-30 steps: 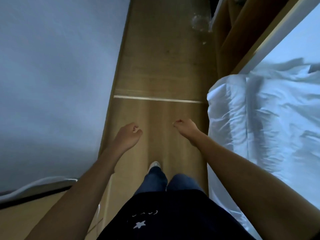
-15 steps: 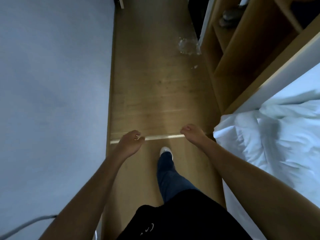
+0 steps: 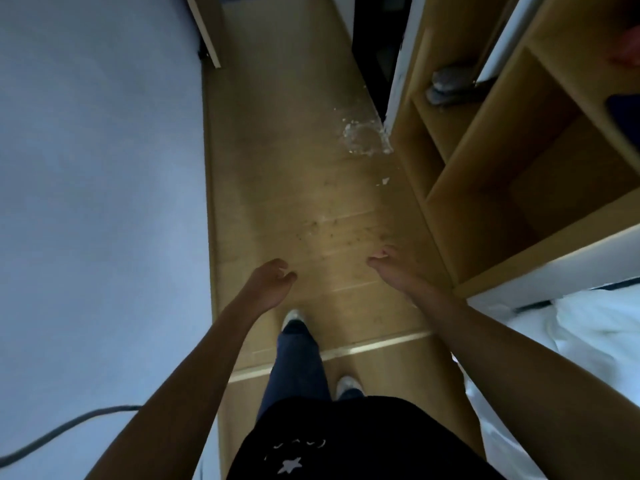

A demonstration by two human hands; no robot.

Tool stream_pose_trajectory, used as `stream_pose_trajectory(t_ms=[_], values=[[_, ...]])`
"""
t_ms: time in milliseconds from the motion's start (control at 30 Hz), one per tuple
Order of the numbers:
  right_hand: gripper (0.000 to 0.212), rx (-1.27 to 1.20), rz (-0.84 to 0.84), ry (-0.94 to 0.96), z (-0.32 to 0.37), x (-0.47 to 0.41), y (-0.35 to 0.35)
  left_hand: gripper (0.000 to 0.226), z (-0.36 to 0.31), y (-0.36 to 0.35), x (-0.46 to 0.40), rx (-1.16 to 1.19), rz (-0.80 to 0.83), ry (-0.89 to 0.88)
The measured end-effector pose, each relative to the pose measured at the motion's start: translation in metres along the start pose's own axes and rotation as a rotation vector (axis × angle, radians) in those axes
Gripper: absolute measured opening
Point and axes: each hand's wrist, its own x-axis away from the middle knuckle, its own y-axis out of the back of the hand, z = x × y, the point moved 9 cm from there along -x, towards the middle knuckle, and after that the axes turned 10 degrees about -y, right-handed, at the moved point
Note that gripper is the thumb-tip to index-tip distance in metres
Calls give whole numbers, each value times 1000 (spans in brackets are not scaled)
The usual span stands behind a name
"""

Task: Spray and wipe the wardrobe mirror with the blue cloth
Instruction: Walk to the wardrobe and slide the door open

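Mirror, spray bottle and blue cloth do not show anywhere in the head view, so their place cannot be told. Both hands hang over a wooden floor and hold nothing. The left hand has its fingers loosely curled, thumb toward the middle of the passage. The right hand is relaxed too, its fingertips pointing left and slightly bent. The two hands are apart, with bare floor between them.

A pale wall runs along the left side, and a grey cable lies against its lower part. On the right stands an open wooden shelf unit; a dark grey object rests in its upper compartment, too blurred to name. White bedding lies below the unit, at the right edge. A patch of whitish debris sits on the floor just beside the shelf unit's corner. A pale strip crosses the floor under the person's legs, and a white shoe steps just past it.
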Motion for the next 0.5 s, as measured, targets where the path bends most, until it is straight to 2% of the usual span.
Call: stream_pose_trajectory(t_ms=[167,300,400,500], values=[[37,-94,-75,-89,56,-73,22,43,-32,35,-115,-50,126,-85],[30,-261,-168,-182,110,-124,46,39,-70,85,-217,-82,161,-180],[19,-360,-169,-206,150,-154,60,32,-104,122,-274,-130,180,-244],[16,-453,-249,-206,190,-171,89,30,-144,148,-327,-187,196,-321]])
